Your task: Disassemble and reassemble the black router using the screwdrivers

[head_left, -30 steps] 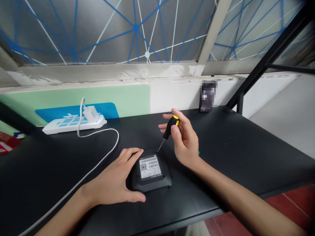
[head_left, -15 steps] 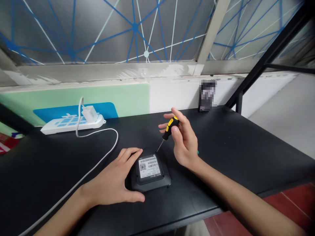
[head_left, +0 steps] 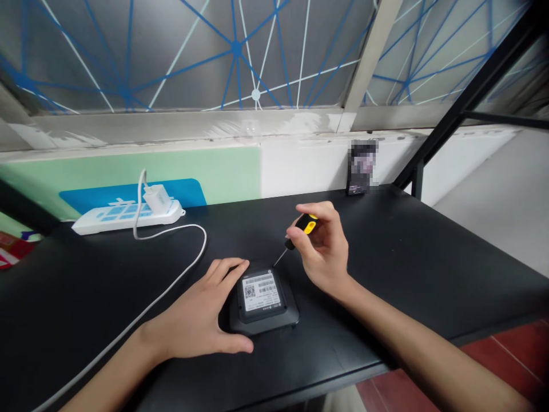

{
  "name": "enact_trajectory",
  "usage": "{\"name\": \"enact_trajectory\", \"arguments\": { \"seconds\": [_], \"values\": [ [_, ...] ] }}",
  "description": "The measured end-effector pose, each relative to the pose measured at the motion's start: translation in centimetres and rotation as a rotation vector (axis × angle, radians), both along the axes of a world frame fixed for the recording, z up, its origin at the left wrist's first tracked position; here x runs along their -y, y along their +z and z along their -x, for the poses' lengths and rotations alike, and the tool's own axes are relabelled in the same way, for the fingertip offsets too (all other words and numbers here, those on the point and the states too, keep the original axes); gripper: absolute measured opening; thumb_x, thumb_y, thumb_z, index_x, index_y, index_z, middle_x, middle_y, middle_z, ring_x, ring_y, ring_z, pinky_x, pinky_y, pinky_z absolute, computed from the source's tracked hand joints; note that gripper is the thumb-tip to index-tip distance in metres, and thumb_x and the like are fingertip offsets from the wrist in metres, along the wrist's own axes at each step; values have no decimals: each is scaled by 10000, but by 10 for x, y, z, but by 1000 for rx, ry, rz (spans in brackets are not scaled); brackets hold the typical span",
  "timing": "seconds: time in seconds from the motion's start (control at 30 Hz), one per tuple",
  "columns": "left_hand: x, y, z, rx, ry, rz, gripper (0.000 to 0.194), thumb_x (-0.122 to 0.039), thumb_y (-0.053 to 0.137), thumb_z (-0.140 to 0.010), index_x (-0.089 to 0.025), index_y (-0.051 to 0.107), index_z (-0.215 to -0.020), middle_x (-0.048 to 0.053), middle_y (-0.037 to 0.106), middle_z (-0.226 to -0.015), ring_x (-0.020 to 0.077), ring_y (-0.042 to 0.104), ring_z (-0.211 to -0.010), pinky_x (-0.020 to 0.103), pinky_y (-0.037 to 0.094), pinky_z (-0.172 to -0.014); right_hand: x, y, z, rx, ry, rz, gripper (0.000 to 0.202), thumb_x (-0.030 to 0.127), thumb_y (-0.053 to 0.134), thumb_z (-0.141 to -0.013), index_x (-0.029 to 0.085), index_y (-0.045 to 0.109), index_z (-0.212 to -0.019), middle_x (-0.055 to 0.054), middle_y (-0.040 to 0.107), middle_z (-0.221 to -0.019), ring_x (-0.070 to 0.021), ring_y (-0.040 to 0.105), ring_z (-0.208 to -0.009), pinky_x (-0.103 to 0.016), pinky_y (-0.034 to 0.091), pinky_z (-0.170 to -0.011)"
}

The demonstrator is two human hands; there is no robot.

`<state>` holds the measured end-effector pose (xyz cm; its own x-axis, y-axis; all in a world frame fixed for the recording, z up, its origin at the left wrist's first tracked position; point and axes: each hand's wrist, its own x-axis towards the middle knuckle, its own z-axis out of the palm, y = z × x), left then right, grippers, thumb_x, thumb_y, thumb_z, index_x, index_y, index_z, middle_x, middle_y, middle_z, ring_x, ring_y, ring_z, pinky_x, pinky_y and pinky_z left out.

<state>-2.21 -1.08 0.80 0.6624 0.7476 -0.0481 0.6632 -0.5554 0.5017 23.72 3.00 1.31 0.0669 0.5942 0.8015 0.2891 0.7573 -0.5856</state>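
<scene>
Our left hand (head_left: 195,317) lay spread, thumb well apart from the fingers, its fingertips at the far left corner of the black device (head_left: 272,327). Our right hand (head_left: 326,252) was closed around the screwdriver (head_left: 309,227), thumb and fingers covering part of its black-and-yellow handle. The shaft slanted down, its tip at the device's far right corner. The device lay between our hands on the black table (head_left: 407,257), its label (head_left: 261,290) facing up, with the left hand hiding some of its left side. Beyond, leftward, a white cable (head_left: 138,213) looped from the adapter (head_left: 158,198) on the power strip (head_left: 92,222); a partly pixelated dark object (head_left: 357,171) leaned at the wall, right.
</scene>
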Motion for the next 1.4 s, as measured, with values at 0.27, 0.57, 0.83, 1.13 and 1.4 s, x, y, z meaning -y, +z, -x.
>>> {"name": "enact_trajectory", "arguments": {
  "seconds": [0.27,0.57,0.83,1.13,1.4],
  "values": [
    [0,0,0,21,-6,1,1117,-605,839,-728,-326,212,-1610,136,351,-1587,433,375,-1447,650,390,-1164,5,1,3,-34,123,75,430,276,468,-1046,355,492,-1467,-63,628,-1204,-182,721,-913,-416,644,-786],
    [1,2,-1,0,1,1,1124,-600,847,-719,-294,229,-1607,142,353,-1592,425,366,-1454,637,377,-1181,-1,-2,3,-47,-4,26,382,263,619,-978,359,570,-1345,-27,542,-1058,-139,640,-755,-355,619,-664],
    [1,0,0,-2,-8,-16,1116,-622,826,-739,-300,210,-1611,143,344,-1595,419,358,-1461,634,377,-1182,-3,-1,-2,-20,-57,66,341,292,625,-976,348,607,-1312,-37,564,-1098,-143,638,-795,-318,592,-625],
    [1,0,0,26,-6,-17,1108,-586,839,-734,-329,217,-1613,131,369,-1586,427,377,-1449,646,383,-1170,-6,0,-3,-43,24,112,441,276,541,-1018,366,505,-1449,-46,615,-1171,-149,702,-826,-360,628,-710],
    [1,2,-1,-5,4,6,1117,-614,831,-728,-288,228,-1610,142,351,-1594,422,365,-1458,633,367,-1189,-8,0,-5,-12,-32,176,391,325,557,-1010,351,540,-1400,-42,591,-1085,-155,646,-796,-375,619,-713]
  ]
}}
